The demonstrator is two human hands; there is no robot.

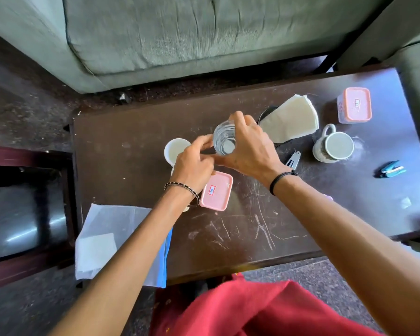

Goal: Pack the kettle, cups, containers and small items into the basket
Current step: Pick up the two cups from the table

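The glass [224, 139] is up off the bench [252, 226], right hand [250, 151] fingers wrapped round it, left hand [194, 168] pinching its base. No basket in view, so keep both hands on till it's found.

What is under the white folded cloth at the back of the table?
A dark round container sits under the white folded cloth; only part of its rim shows at the cloth's left and lower edges. The cloth covers the rest, so its contents cannot be seen.
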